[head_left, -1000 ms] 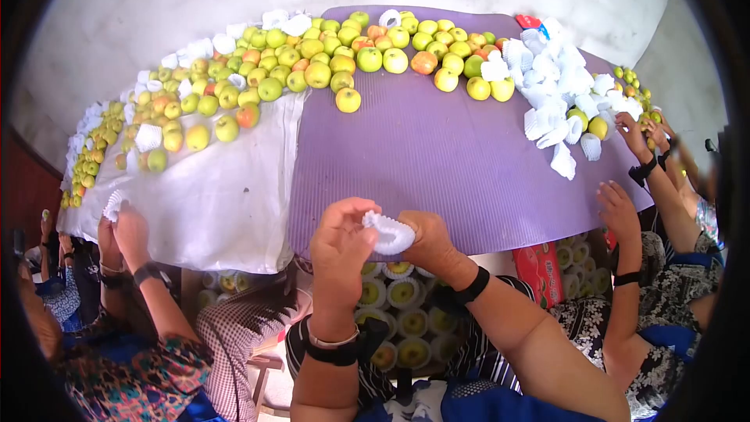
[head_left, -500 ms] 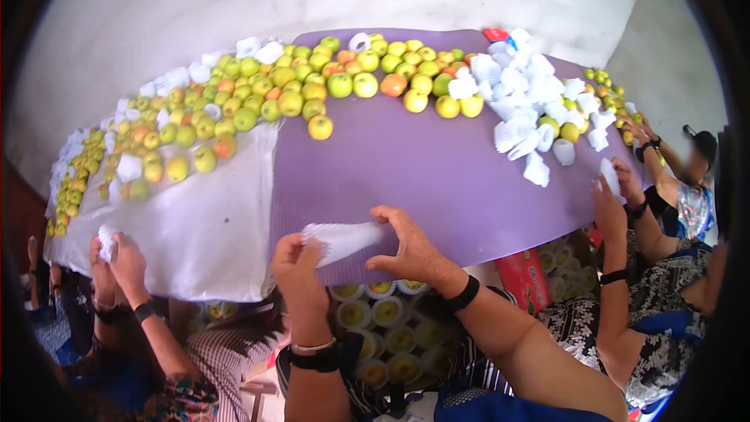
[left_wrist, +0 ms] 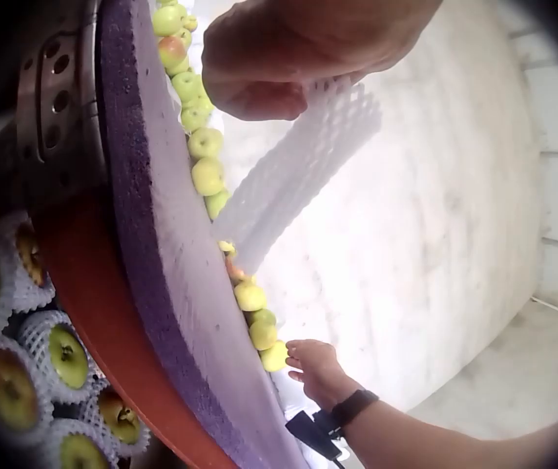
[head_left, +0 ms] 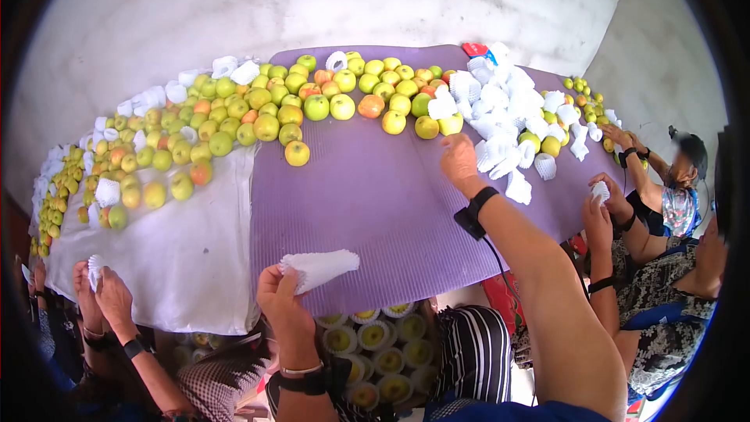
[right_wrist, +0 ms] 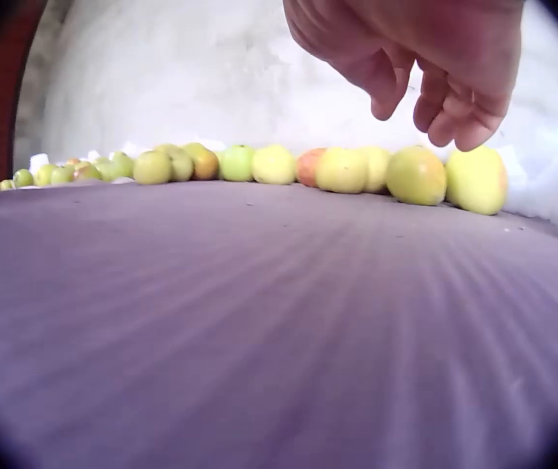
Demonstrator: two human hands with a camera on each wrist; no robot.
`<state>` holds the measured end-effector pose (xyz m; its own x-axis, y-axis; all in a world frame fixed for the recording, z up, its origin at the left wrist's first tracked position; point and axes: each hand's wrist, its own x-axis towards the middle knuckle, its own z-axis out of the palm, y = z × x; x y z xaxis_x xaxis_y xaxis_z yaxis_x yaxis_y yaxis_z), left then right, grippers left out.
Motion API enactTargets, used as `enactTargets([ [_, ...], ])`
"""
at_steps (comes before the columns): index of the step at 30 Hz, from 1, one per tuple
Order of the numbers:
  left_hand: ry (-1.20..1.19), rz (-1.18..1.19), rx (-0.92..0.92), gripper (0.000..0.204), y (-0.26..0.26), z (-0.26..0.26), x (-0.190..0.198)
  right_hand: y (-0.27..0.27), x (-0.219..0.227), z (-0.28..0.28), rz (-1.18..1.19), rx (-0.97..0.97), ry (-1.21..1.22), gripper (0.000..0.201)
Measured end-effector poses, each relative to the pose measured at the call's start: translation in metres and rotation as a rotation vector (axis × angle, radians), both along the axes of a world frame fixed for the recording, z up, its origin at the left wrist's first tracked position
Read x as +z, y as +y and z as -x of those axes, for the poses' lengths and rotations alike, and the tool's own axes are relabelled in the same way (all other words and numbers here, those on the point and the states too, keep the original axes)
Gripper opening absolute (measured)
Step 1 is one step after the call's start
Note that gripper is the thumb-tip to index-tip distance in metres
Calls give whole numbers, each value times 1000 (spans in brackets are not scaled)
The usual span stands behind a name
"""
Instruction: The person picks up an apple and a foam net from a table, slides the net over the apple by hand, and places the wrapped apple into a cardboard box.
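My left hand [head_left: 286, 305] pinches one end of a white foam net sleeve [head_left: 324, 268] above the front of the purple mat [head_left: 351, 211]. In the left wrist view the sleeve [left_wrist: 303, 171] hangs long and hollow from the fingers, with no fruit inside. Farther out over the mat, my right hand [head_left: 461, 160] reaches toward the row of apples. The right wrist view shows its loosely bent fingers [right_wrist: 454, 122] pointing down, with nothing held, close over a yellow-green apple [right_wrist: 479, 186] at the row's right end.
A heap of foam sleeves [head_left: 500, 101] lies to the right of my right hand. Many apples [head_left: 234, 109] spread leftward across the white sheet [head_left: 180, 242]. Net-wrapped apples [head_left: 375, 336] fill a box below the mat's front edge. People work on both sides, a person's hands [head_left: 601, 207] holding a sleeve.
Both hands were together at the sleeve; my right hand let go and moved forward and right to the apples. The left keeps the sleeve. The head view has shifted.
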<state>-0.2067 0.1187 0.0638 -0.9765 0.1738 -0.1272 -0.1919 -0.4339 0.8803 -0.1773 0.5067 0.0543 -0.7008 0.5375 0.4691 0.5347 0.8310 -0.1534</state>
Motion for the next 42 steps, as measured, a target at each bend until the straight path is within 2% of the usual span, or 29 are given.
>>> enactTargets([
  [1, 1, 0, 0, 7, 1, 0, 0, 13, -4, 3, 0, 0, 1, 20],
  [3, -62, -39, -37, 5, 1, -2, 2, 42, -21, 11, 158, -180, 304, 22],
  [4, -59, -38, -33, 5, 2, -2, 4, 54, -22, 15, 244, -204, 292, 33],
  [5, -67, -40, -37, 5, 4, -2, 5, 65, -24, 18, 245, -199, 293, 33],
  [8, -73, -53, -37, 5, 5, 1, 2, 84, -22, 25, 278, -149, 317, 58],
  [11, -70, -82, -34, 5, 4, 3, -2, 87, -14, 26, 325, -131, 238, 64],
  [12, -68, -103, -32, 6, 3, 4, -4, 93, -14, 27, 408, -113, 212, 71],
  [14, -63, -114, -38, 6, 2, 4, -6, 96, -20, 22, 382, -131, 153, 72],
  [18, -59, -128, -37, 6, 2, 3, -5, 77, 4, 17, 254, -201, -23, 78],
  [22, -68, -119, -42, 6, 2, 1, -5, 72, -3, 18, 147, -201, -8, 72],
  [27, -66, -105, -46, 7, 0, 0, -5, 69, -11, 21, 296, -166, 134, 60],
  [31, -46, -97, 0, 7, -1, 2, -2, 61, -8, 14, 262, -118, 108, 62],
  [33, -14, -68, 38, 7, -2, 4, 3, 55, -2, 7, 300, -77, 131, 61],
  [36, 36, -27, 55, 4, -8, 9, 2, 67, -19, -3, 373, -23, 160, 60],
  [37, 34, -29, 58, 4, -10, 9, 4, 51, -10, -7, 371, -20, 157, 60],
  [39, 36, 6, 95, 3, -12, 8, 10, 14, 9, -24, 1105, 83, 518, 57],
  [40, 33, 2, 101, 3, -12, 8, 11, 2, 12, -32, 1102, 87, 511, 57],
  [42, 60, 15, 198, 3, -12, 9, 11, -21, 16, -49, 1793, 572, 822, 56],
])
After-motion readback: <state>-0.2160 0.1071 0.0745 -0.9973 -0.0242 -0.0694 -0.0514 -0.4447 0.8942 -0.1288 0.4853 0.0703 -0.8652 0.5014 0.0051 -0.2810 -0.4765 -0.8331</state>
